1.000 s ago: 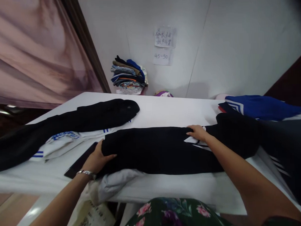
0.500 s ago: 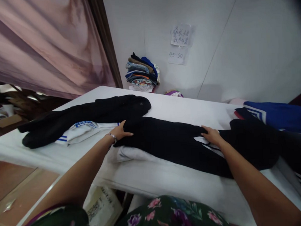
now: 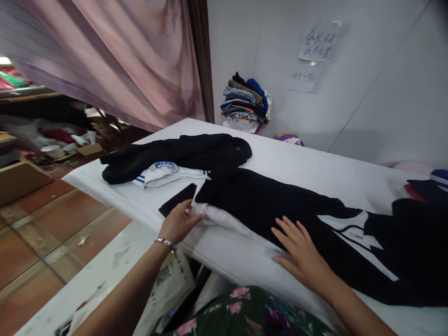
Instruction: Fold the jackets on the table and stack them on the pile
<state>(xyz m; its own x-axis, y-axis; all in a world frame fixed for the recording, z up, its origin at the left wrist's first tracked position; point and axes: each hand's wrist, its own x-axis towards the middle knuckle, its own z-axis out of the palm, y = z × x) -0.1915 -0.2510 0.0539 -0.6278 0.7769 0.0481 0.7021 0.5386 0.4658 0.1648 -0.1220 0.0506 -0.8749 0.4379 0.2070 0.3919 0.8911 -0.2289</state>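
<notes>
A black garment (image 3: 262, 201) with a white patterned panel (image 3: 354, 232) lies stretched across the table, over a white garment (image 3: 224, 218). My left hand (image 3: 177, 222), wearing a bracelet, is at the left end of this pair, its thumb and fingers closed on the white garment's edge. Beside those fingers lies a flat dark rectangular thing (image 3: 178, 199), partly covered by the hand. My right hand (image 3: 300, 256) rests with fingers spread on the near side of the black garment.
Behind, another black garment (image 3: 179, 152) covers part of a white one with blue stripes (image 3: 161, 175) on the white table (image 3: 282, 158). Folded clothes (image 3: 243, 101) are stacked by the wall. More garments, including a blue striped one (image 3: 447, 182), lie at the right.
My left hand has left the black garment's far edge and come to the white garment's near corner. My right hand has moved left, off the panel, and opened flat. The view has turned left.
</notes>
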